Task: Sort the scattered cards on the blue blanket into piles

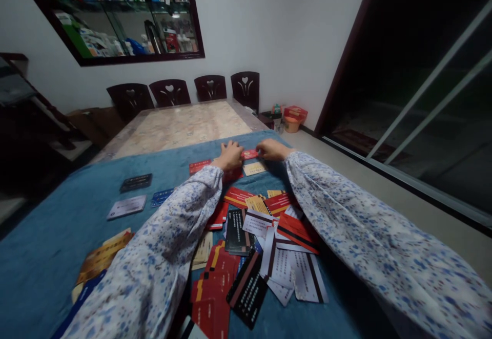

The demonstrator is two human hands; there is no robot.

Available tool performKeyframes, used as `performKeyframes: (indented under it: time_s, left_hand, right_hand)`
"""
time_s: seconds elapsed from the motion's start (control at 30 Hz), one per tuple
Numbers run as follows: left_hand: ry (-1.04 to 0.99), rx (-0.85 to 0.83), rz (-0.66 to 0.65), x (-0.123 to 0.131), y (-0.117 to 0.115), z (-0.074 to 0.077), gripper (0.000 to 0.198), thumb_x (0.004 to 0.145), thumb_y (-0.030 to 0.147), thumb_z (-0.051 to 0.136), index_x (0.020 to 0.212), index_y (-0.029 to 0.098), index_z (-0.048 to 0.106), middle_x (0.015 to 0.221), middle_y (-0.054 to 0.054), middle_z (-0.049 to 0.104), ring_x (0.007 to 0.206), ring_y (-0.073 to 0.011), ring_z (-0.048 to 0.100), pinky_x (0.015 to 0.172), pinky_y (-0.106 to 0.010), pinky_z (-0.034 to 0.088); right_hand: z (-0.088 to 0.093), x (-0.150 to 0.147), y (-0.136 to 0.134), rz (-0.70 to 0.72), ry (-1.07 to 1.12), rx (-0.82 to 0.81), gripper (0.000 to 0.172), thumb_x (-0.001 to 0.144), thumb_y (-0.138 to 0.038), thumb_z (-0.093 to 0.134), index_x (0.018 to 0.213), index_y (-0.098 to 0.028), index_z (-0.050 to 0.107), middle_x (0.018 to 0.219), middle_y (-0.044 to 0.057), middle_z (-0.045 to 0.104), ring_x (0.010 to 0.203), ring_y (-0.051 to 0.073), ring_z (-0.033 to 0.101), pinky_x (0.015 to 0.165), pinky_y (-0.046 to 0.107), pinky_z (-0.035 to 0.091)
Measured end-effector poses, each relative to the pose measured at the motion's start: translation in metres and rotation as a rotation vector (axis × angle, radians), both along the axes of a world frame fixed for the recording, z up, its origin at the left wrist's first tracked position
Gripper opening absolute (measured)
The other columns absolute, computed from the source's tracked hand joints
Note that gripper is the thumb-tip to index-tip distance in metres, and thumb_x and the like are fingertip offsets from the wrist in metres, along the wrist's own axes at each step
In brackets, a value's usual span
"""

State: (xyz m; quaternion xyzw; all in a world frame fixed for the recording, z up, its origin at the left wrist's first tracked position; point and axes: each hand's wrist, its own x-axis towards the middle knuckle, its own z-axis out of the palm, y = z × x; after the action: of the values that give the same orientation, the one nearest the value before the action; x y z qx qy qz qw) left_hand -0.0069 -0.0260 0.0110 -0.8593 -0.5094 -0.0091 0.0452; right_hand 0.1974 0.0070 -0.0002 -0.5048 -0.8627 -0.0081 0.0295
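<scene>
Both my arms, in white sleeves with a blue flower print, reach far forward over a blue cloth [57, 226]. My left hand [229, 155] and my right hand [271, 149] pinch the two ends of a red card [250, 153] near the cloth's far edge. A beige card [254, 168] lies just below it, and another red card [199, 166] sits left of my left hand. A loose heap of red, black, white and yellow cards [261, 241] lies between my forearms.
Single cards lie apart at the left: a black one [135, 182], a grey one [126, 207], a blue one [161, 196]. A yellow stack [100, 257] sits near left. Beyond the cloth is bare marble tabletop [180, 124], several dark chairs [209, 87], a wall cabinet [115, 16].
</scene>
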Motion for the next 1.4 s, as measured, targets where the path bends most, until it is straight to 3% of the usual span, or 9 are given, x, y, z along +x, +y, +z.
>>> performKeyframes:
  time_s: [0.13, 0.27, 0.63, 1.2, 1.4]
  left_hand:
    - [-0.026, 0.042, -0.05, -0.001, -0.008, -0.001, 0.035, 0.096, 0.022, 0.047, 0.123, 0.019, 0.069, 0.134, -0.018, 0.059, 0.128, -0.0346, 0.044, 0.104, -0.055, 0.034]
    - [-0.062, 0.089, -0.106, 0.0, -0.019, -0.005, 0.033, 0.095, 0.02, 0.047, 0.117, 0.02, 0.072, 0.127, -0.017, 0.062, 0.124, -0.0341, 0.045, 0.103, -0.054, 0.032]
    - [-0.074, 0.104, -0.179, 0.008, -0.075, 0.0, 0.032, 0.093, 0.012, 0.046, 0.1, 0.019, 0.076, 0.119, -0.017, 0.064, 0.117, -0.0318, 0.048, 0.1, -0.052, 0.032]
    - [-0.141, -0.007, -0.352, 0.003, -0.145, -0.016, 0.027, 0.098, 0.021, 0.049, 0.098, 0.02, 0.076, 0.113, -0.013, 0.07, 0.116, -0.0297, 0.052, 0.108, -0.055, 0.029]
    - [-0.186, -0.05, -0.397, 0.008, -0.164, -0.017, 0.025, 0.098, 0.02, 0.05, 0.105, 0.02, 0.074, 0.117, -0.012, 0.07, 0.118, -0.0288, 0.053, 0.107, -0.053, 0.031]
  right_hand:
    - [0.004, 0.002, -0.013, 0.005, 0.031, 0.045, 0.031, 0.088, -0.011, 0.057, 0.11, -0.015, 0.078, 0.11, 0.013, 0.078, 0.097, 0.022, 0.068, 0.077, 0.026, 0.043]
    - [0.008, 0.003, -0.032, 0.025, 0.036, 0.075, 0.03, 0.091, -0.014, 0.053, 0.107, -0.014, 0.078, 0.107, 0.014, 0.078, 0.094, 0.022, 0.067, 0.075, 0.027, 0.041]
    - [0.015, 0.005, -0.09, 0.04, 0.043, 0.083, 0.025, 0.092, -0.012, 0.052, 0.102, -0.015, 0.076, 0.105, 0.014, 0.075, 0.093, 0.022, 0.064, 0.073, 0.029, 0.035]
    - [0.002, 0.019, -0.162, 0.061, 0.047, 0.047, 0.012, 0.091, -0.019, 0.061, 0.095, -0.018, 0.073, 0.095, 0.009, 0.069, 0.087, 0.02, 0.058, 0.068, 0.028, 0.031]
    - [-0.009, 0.032, -0.186, 0.049, 0.082, 0.063, 0.017, 0.094, -0.015, 0.055, 0.097, -0.018, 0.072, 0.097, 0.009, 0.069, 0.089, 0.02, 0.058, 0.07, 0.028, 0.032]
